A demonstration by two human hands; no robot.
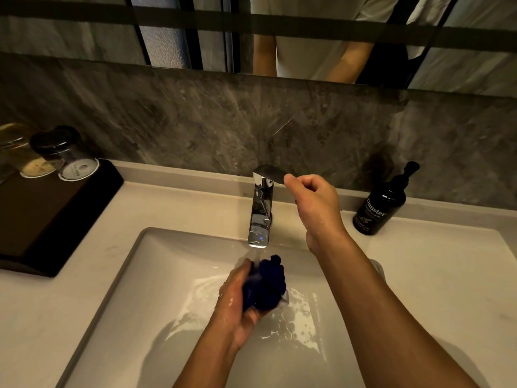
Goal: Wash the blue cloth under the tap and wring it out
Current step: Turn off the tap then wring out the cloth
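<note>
Blue cloth (265, 284) gripped by left hand (237, 301); right hand (313, 203) fingers curled, touching tap (263, 203) lever; "Dunster" bottle (380, 203)

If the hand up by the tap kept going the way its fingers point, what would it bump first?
Probably the tap handle. The right hand is curled with its fingertips already at the handle's end, pointing left along it. Depth is hard to judge, but nothing else lies between.

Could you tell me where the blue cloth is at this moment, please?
In the head view, the blue cloth is bunched in the left hand, over the sink just below the tap spout, centre frame.
</note>
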